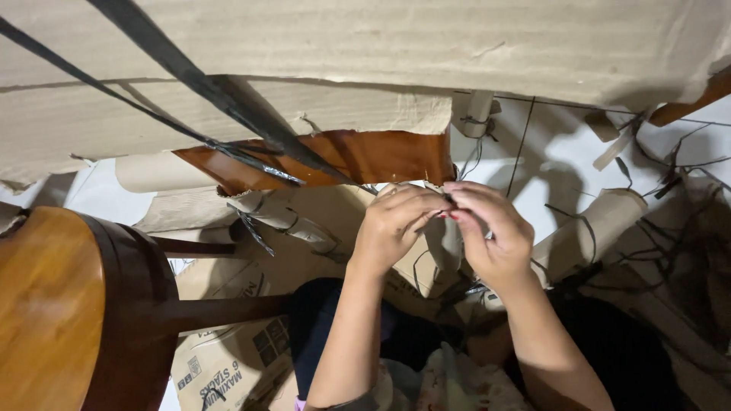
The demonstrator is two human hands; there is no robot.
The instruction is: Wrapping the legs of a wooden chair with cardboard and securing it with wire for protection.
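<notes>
Wooden stool (53,304), cut off left

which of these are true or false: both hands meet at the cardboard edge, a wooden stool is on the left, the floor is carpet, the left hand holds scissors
1. Both hands, left hand and right hand, meet with fingertips together at the torn cardboard. True.
2. A round wooden stool stands at the left. True.
3. The floor is carpet. False: it is white tiled floor.
4. The left hand holds scissors. False: no scissors show; its fingers pinch something small and dark by the cardboard.
</notes>
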